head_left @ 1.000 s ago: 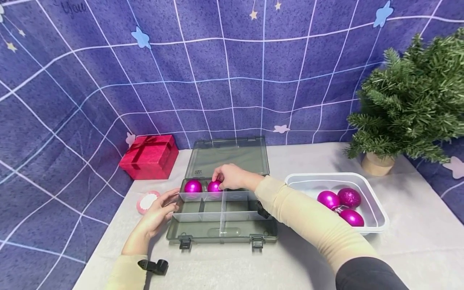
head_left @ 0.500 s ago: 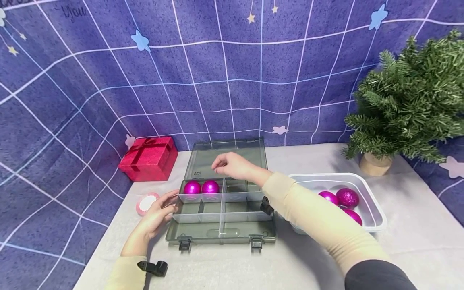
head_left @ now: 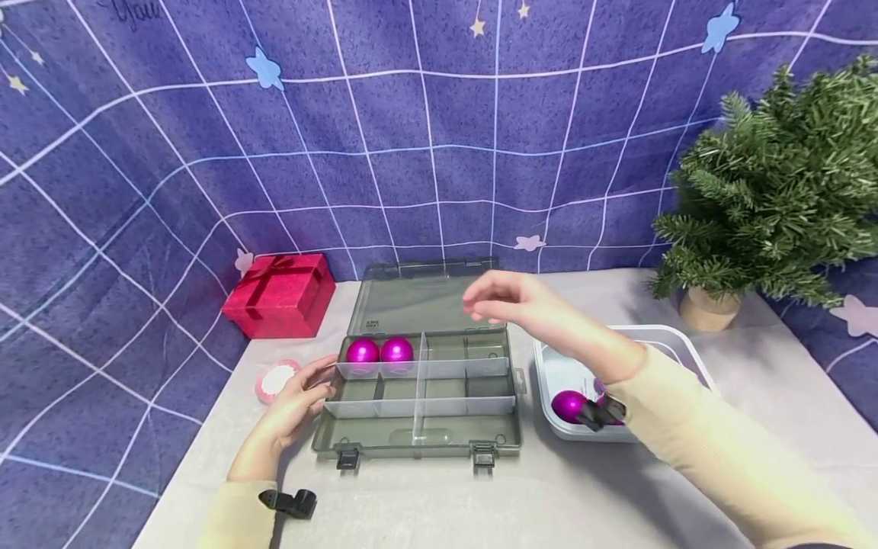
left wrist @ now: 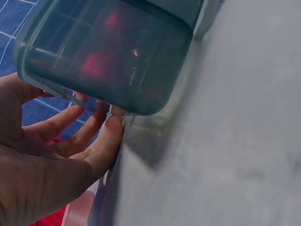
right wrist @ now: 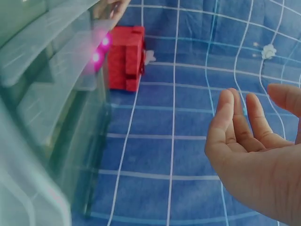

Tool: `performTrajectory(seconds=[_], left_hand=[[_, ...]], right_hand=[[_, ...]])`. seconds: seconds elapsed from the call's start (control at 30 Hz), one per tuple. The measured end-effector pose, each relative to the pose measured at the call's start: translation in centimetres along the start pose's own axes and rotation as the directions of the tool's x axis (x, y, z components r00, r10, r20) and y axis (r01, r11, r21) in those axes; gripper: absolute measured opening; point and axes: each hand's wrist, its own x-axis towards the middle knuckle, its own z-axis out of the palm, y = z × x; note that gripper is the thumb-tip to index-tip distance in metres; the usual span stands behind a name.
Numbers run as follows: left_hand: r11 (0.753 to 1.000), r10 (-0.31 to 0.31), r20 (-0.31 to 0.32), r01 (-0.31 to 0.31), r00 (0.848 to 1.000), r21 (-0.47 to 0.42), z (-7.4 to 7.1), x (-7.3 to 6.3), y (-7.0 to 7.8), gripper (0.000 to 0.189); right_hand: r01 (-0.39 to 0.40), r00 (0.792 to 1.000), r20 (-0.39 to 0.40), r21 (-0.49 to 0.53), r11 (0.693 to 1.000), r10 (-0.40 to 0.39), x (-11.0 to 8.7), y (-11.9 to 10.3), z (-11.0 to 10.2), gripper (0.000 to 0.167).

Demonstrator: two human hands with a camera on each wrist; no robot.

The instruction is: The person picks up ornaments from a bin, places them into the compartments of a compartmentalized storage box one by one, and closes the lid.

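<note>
A grey see-through compartment box (head_left: 473,427) stands on the table with its lid (head_left: 405,301) swung back. Two shiny magenta baubles, a left bauble (head_left: 362,352) and a right bauble (head_left: 396,351), sit side by side in its back left section. My left hand (head_left: 296,408) touches the box's left side with loosely extended fingers, seen closer in the left wrist view. Above the box's back right edge hovers my right hand (head_left: 524,305), holding nothing, fingers gently bent and apart. A white tub (head_left: 544,381) holds more magenta baubles (head_left: 569,406), partly hidden by the right sleeve and wrist camera.
A red gift box (head_left: 281,297) stands at the back left, with a pink and white round item (head_left: 276,380) in front of it. A small artificial fir tree (head_left: 775,198) stands at the back right. A blue-purple patterned cloth (head_left: 439,114) hangs behind.
My right hand let go of the second bauble, which settled beside the first. It then rose and moved right, away from the baubles. The left hand stayed at the box.
</note>
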Motion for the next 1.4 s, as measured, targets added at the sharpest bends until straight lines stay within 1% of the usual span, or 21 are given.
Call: performTrajectory(seconds=[0.07,0.13,0.27,0.37,0.47,0.57,0.67,0.77,0.83,1.0,1.07,1.17,1.27,1.4], left_hand=[[1.000,-0.001,0.002,0.001,1.000,0.008,0.1,0.1,0.1,0.067],[1.000,-0.002,0.010,0.002,1.000,0.019,0.3,0.1,0.1,0.067],[1.000,-0.002,0.016,0.002,1.000,0.027,0.5,0.2,0.2,0.066],[1.000,0.002,0.010,-0.002,1.000,0.017,0.5,0.3,0.3,0.066],[1.000,0.009,0.010,-0.009,1.000,0.011,0.3,0.4,0.5,0.066],[1.000,0.005,0.014,-0.006,1.000,0.014,0.0,0.3,0.7,0.068],[1.000,0.002,0.019,-0.002,1.000,0.017,-0.1,0.4,0.9,0.067],[1.000,-0.004,0.024,0.003,1.000,0.005,-0.1,0.5,0.8,0.068],[1.000,-0.006,0.026,0.006,1.000,-0.001,0.0,0.6,0.7,0.068],[1.000,-0.010,0.027,0.010,1.000,-0.008,0.1,0.5,0.5,0.068],[1.000,-0.009,0.024,0.009,1.000,-0.009,0.1,0.4,0.5,0.068],[1.000,-0.005,0.019,0.005,1.000,-0.013,0.1,0.4,0.5,0.067],[1.000,0.000,0.019,0.001,1.000,-0.011,0.0,0.3,0.4,0.067],[1.000,-0.002,0.024,0.002,1.000,-0.006,-0.1,0.1,0.2,0.067]], right_hand=[[0.001,1.000,-0.014,-0.006,1.000,-0.001,-1.7,0.6,-0.8,0.025],[0.001,1.000,-0.030,-0.043,0.999,-0.002,-3.4,1.3,-1.6,0.024],[-0.007,0.999,-0.042,-0.162,0.987,0.000,-6.5,2.6,-3.0,0.022],[-0.028,0.999,-0.023,-0.240,0.970,0.023,-8.4,3.5,-4.0,0.023],[-0.056,0.998,0.012,-0.270,0.961,0.062,-9.7,4.7,-4.9,0.025],[-0.088,0.993,0.044,-0.296,0.951,0.106,-10.6,5.9,-5.4,0.030],[-0.099,0.990,0.061,-0.354,0.930,0.128,-11.1,7.0,-5.5,0.034],[-0.095,0.987,0.078,-0.407,0.908,0.138,-11.2,8.0,-5.4,0.035],[-0.087,0.985,0.095,-0.438,0.895,0.142,-11.1,8.6,-5.4,0.035],[-0.047,0.977,0.151,-0.536,0.843,0.151,-10.6,9.7,-5.2,0.036],[-0.035,0.972,0.173,-0.562,0.826,0.159,-10.5,9.9,-5.1,0.037],[-0.011,0.966,0.205,-0.579,0.815,0.158,-10.3,10.2,-5.1,0.039],[0.018,0.964,0.226,-0.586,0.810,0.142,-10.2,10.4,-5.0,0.037],[0.036,0.966,0.228,-0.591,0.806,0.125,-10.3,10.6,-4.8,0.034]])
